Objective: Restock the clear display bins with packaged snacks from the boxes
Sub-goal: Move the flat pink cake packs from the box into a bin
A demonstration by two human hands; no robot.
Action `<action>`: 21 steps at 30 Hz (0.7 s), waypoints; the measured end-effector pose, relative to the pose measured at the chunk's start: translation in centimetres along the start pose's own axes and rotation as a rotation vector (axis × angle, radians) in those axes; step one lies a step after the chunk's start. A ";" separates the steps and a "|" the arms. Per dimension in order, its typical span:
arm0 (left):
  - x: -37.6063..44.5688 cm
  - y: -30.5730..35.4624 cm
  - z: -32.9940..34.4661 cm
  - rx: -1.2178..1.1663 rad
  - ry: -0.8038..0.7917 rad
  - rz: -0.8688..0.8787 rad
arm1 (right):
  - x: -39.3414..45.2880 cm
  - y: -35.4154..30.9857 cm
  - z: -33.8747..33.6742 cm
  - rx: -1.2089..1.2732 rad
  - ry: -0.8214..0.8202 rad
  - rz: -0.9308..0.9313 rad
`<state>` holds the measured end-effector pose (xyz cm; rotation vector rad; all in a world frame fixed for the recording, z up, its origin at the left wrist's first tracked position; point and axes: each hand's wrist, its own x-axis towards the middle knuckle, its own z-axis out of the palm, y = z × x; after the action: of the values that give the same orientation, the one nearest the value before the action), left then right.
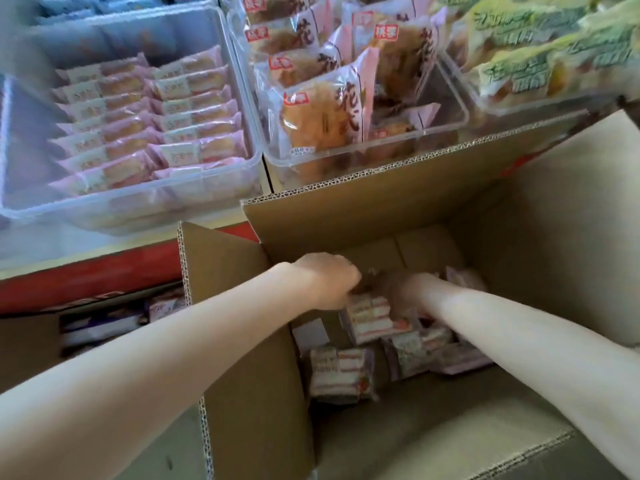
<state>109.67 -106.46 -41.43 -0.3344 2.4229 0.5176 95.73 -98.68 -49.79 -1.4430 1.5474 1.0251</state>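
Both forearms reach down from the bottom corners into the open cardboard box (398, 209), head view only. Left hand (329, 280) is knuckles-up, fingers curled down out of sight at the edge of the snack packs; can't tell if it holds one. Right hand (412, 289) is blurred and deeper in the box, just right of the left; grip can't be read either.

Snack packs (367, 318) (pink-and-white layered cakes in clear wrap) lie loose on the box floor, directly under and just nearer the camera than both hands. Topmost pack touches the left hand's fingers, long axis running roughly left-right. Left hand looks nearer to it.

Matching pink packs fill most of the left clear bin (221, 199) in two neat rows, up and left of the box. Likely target, so the lift goes up-left over the box flap (221, 271). Middle bin (460, 116) holds bread packs, gap at its front right.
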 end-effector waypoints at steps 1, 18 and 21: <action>0.0 -0.2 0.0 -0.049 -0.025 -0.023 | -0.8 -0.5 0.0 -0.081 0.019 -0.021; -16.7 -9.9 -12.1 -0.682 0.005 -0.019 | -22.4 -3.2 -22.4 0.376 0.211 -0.453; -20.6 -14.5 -11.9 -0.855 0.260 -0.058 | -23.1 -6.8 -26.4 0.303 0.359 -0.460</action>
<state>124.37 -122.33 -23.94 -0.8617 2.2888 1.5550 103.60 -114.57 -18.82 -1.7119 1.4321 0.2591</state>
